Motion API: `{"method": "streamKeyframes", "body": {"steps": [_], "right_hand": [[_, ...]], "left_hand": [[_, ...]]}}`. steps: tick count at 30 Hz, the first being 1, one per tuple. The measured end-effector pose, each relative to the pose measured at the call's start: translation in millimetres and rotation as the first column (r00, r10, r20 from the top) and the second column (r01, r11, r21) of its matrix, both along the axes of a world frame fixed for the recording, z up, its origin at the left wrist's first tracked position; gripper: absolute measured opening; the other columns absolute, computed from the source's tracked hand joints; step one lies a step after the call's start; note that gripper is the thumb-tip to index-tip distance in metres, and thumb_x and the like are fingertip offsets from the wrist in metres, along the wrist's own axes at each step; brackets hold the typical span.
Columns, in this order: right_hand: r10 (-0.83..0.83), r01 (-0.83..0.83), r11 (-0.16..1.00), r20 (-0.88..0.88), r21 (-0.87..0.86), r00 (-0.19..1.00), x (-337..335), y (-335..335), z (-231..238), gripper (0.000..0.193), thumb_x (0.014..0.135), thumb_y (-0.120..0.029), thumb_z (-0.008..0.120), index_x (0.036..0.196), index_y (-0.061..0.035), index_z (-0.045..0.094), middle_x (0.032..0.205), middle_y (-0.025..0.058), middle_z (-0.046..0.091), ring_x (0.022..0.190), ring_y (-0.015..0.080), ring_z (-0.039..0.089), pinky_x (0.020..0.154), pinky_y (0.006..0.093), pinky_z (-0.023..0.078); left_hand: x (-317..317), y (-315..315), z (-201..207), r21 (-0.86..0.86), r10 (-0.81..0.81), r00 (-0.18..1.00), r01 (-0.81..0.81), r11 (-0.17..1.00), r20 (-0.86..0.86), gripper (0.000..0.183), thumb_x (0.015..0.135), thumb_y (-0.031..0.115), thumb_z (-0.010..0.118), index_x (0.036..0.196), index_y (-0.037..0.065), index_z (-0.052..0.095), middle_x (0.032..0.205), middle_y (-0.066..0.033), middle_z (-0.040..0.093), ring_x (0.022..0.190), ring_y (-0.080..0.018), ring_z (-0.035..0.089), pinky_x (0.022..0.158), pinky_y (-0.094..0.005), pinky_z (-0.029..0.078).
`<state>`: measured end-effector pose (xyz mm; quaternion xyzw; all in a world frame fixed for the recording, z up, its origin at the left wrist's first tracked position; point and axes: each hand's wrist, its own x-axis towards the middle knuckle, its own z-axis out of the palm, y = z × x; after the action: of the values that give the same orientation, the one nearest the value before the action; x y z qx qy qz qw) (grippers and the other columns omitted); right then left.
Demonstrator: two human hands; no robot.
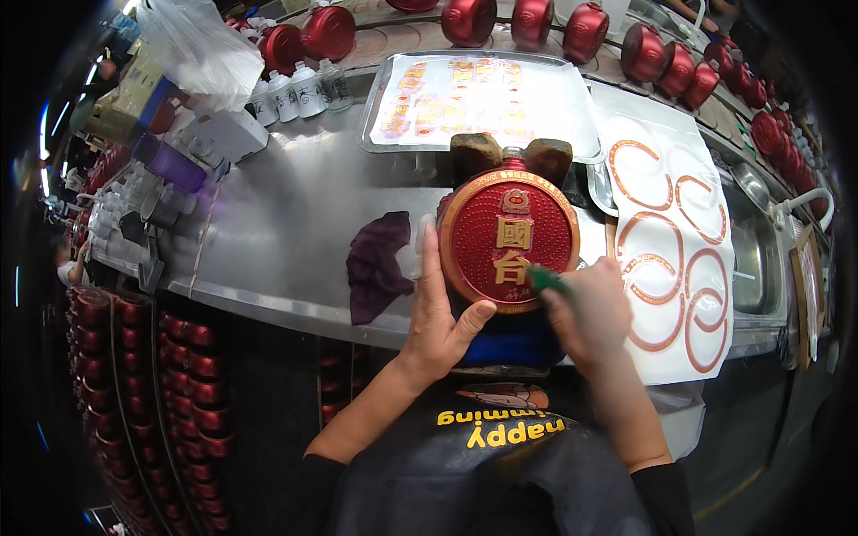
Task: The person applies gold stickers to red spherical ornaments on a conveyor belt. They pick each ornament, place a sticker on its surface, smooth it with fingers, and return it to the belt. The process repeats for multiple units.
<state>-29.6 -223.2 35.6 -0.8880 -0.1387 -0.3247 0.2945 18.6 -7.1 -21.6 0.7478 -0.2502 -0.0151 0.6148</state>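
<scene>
A round red bottle (463, 234) with a dotted face, raised gold characters and a gold ring faces me, its neck end away from me between two dark brown blocks (549, 159). Along the bottle's left edge lies my left hand (433, 313), fingers stretched and thumb spread, with pale coverings on the fingertips. My right hand (593, 313), blurred by motion, is closed on a small green tool (547, 281) whose exact kind I cannot make out. The tool's tip is at the lower gold character. A crumpled dark purple cloth (377, 268) rests left of my left hand.
Beyond the bottle is a metal tray (368, 134) with a sheet of gold and red decals. To the right lies a white sheet (666, 207) of ring decals, beside a sink (760, 268). Plastic bottles (308, 94) stand far left; red bottles (469, 22) line the back.
</scene>
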Motion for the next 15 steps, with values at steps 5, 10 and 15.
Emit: {"method": "streamKeyframes", "body": {"steps": [5,10,15], "right_hand": [[0.114,-0.080,0.954,-0.103,0.288,0.988,-7,-9,-8,0.018,0.088,-0.005,0.080,0.100,-0.0025,0.068,0.082,0.0085,0.064,0.069,0.0237,0.060,0.063,0.0345,0.046],[0.010,0.163,0.830,-0.305,0.534,0.952,-6,-11,-21,0.019,0.097,-0.015,0.077,0.101,-0.0006,0.066,0.082,0.0048,0.066,0.071,0.0121,0.061,0.065,0.0264,0.049],[0.044,0.148,0.820,-0.318,0.554,0.947,-6,-16,-27,0.021,0.098,-0.017,0.077,0.103,-0.0003,0.065,0.084,0.0036,0.065,0.074,0.0108,0.061,0.068,0.0254,0.050]], "left_hand": [[3,2,-3,0.058,-0.008,0.996,0.002,0.998,0.091,0.111,0.101,0.053,0.064,0.164,-0.007,-0.005,0.168,-0.0363,0.010,0.157,-0.0466,0.019,0.128,-0.0503,0.018],[2,2,-7,0.069,0.002,0.995,-0.009,0.998,0.101,0.109,0.102,0.050,0.064,0.165,-0.007,-0.004,0.169,-0.0361,0.010,0.158,-0.0476,0.016,0.128,-0.0512,0.015],[5,5,-9,-0.032,-0.053,0.999,0.053,0.998,0.002,0.106,0.102,0.050,0.064,0.166,-0.005,-0.001,0.170,-0.0341,0.011,0.159,-0.0459,0.015,0.129,-0.0498,0.015]]}}
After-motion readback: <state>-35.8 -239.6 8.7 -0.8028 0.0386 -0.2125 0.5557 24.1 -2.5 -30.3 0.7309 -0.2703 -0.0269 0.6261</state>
